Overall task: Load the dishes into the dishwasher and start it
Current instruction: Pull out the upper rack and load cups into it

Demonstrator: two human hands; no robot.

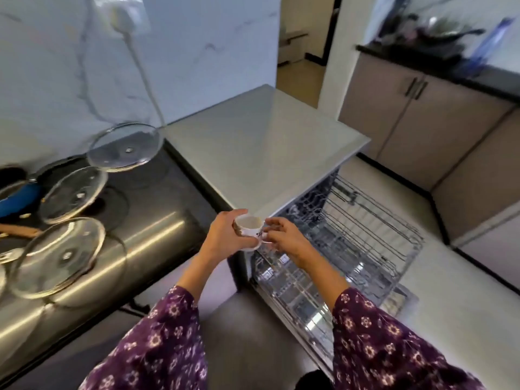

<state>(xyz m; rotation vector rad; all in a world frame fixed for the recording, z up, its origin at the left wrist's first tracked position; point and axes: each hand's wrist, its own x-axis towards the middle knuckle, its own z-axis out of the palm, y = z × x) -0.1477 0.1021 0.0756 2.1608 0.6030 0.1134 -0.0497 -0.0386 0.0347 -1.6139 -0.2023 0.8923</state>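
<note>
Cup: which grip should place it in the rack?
Right, probably. The right grip pinches the cup on the side facing the pulled-out rack; the left grip wraps it on the stove side.

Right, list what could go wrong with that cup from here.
1. The cup, gripped by the left hand and pinched by the right hand, hangs by the pulled-out rack. A slip between hands could drop it onto the wires or floor.
2. Its mouth faces up. Loaded so, it would likely hold water.
</note>
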